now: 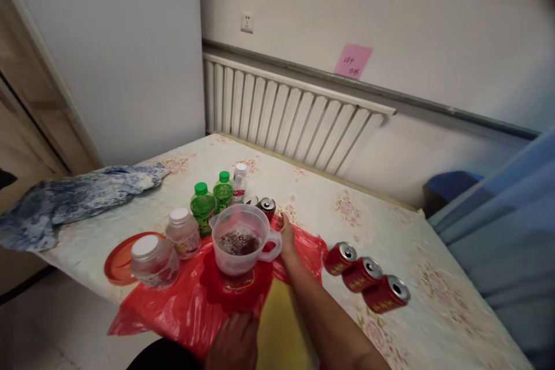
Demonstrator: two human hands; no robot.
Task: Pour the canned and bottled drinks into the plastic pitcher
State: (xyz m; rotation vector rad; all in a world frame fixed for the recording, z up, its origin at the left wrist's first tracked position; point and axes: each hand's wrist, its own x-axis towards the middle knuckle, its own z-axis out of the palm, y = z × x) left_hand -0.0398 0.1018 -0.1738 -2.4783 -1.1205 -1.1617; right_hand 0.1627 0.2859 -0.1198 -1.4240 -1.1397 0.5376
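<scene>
A translucent measuring jug with foamy brown liquid stands on a red round base over a red plastic bag. My right hand is just right of the jug's handle, a finger or thumb stretched upward; the handle's loop looks free of fingers, and part of the hand is hidden. At the near edge of the bag, my left hand has its knuckles up and fingers curled under; whatever is beneath them is hidden. A black can and a lighter can stand behind the jug.
Left of the jug stand two green-capped bottles, white-capped jars and an orange lid. Three red cans line up at right. A blue-white cloth lies at far left. Yellow material lies between my arms.
</scene>
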